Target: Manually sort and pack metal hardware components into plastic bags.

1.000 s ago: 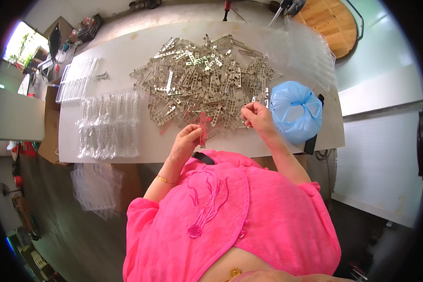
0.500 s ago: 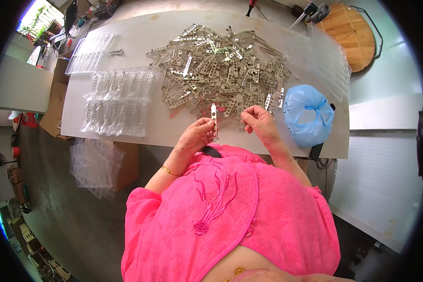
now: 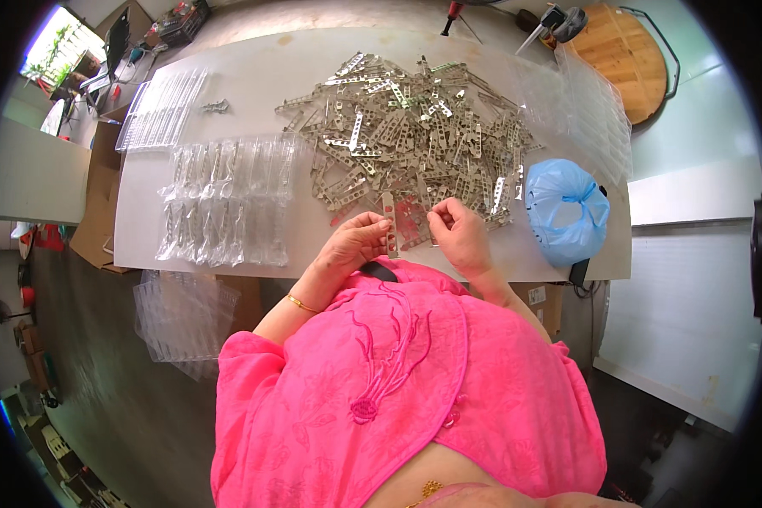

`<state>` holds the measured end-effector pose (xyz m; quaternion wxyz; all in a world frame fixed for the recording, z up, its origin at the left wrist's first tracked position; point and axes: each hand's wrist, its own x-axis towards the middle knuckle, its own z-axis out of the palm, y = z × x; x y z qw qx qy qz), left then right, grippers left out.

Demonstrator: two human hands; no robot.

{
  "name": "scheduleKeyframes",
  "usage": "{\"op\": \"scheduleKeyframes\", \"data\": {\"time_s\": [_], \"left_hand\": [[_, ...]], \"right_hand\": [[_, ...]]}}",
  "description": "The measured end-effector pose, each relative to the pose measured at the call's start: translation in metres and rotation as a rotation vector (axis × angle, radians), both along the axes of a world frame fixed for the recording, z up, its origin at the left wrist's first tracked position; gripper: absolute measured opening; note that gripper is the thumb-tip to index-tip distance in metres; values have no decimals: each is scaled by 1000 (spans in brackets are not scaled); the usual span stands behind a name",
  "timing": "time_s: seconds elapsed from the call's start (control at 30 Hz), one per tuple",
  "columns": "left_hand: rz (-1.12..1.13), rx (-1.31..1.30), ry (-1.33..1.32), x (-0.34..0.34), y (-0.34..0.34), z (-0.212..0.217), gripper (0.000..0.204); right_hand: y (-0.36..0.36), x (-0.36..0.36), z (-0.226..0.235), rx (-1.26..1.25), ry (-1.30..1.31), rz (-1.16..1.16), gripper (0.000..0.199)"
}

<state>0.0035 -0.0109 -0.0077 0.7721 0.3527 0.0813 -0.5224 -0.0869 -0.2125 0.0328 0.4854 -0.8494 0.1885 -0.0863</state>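
Observation:
My left hand (image 3: 354,243) pinches a flat metal strip with a row of holes (image 3: 389,203) between thumb and fingers, holding it upright at the table's near edge. Just right of it, my right hand (image 3: 463,240) is closed, thumb against fingertip, apart from the strip. Whatever those fingers hold, if anything, is too small to make out. Beyond both hands spreads a large heap of similar perforated metal strips (image 3: 406,127). Some red pieces (image 3: 411,222) show at the heap's near side, behind my hands.
Clear plastic trays with wrapped strips (image 3: 222,207) lie left of the heap. An emptier-looking clear tray (image 3: 162,108) and a few small metal pieces (image 3: 217,106) are farther back. To the right sit a tied blue plastic bag (image 3: 567,212) and more clear trays (image 3: 584,102). Trays (image 3: 186,317) also hang below the table's left edge.
My right hand has come closer to the strip in my left hand. The strip has turned and looks less shiny. The whole view has shifted slightly.

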Motion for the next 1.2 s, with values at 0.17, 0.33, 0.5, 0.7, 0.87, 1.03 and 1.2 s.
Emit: {"op": "scheduleKeyframes", "data": {"time_s": [0.17,0.33,0.5,0.7,0.87,1.03,1.2], "left_hand": [[-45,9,-16,12,1,-9,6],[-71,8,-38,13,-12,-10,7],[-31,45,-204,1,-32,1,9],[22,288,-600,-19,-61,8,17],[101,428,-737,-40,-88,9,15],[155,526,-807,-49,-104,-9,16],[127,507,-659,-48,-104,0,20]], "right_hand": [[9,5,4,-184,-42,-19,10],[-2,3,0,-125,1,-35,10],[-33,-3,-12,250,6,-10,12],[-65,-12,-11,566,99,30,12],[-91,-19,-23,758,153,39,14],[-107,-23,-22,777,198,89,15],[-105,-20,-20,793,208,89,15]]}}
